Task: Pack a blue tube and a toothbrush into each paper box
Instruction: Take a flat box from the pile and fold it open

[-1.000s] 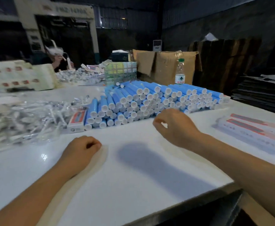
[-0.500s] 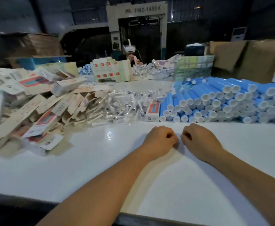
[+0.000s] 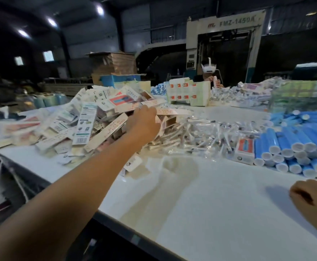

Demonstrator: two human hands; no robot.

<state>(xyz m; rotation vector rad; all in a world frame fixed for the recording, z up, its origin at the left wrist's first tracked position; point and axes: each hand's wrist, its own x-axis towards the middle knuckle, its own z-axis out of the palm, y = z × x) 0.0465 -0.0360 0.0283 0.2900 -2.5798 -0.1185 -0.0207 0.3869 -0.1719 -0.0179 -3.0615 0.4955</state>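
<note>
Item: our left hand (image 3: pixel 142 123), reaching into the heap of flat printed paper boxes (image 3: pixel 90 127) at the white table's (image 3: pixel 219 204) left; whether its fingers grip a box, we cannot tell. Our right hand (image 3: pixel 310 198), loosely curled, holding nothing, rests near the table's front edge. Clear-wrapped toothbrushes (image 3: pixel 206 134) lie mid-table; stacked blue white-capped tubes (image 3: pixel 295 146) at the right.

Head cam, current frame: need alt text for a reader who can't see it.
A person's left hand reaches into a heap of flat printed paper boxes on a white table, while the right hand rests loosely curled near the table's right edge. Clear-wrapped toothbrushes lie mid-table beside stacked blue tubes with white caps.
</note>
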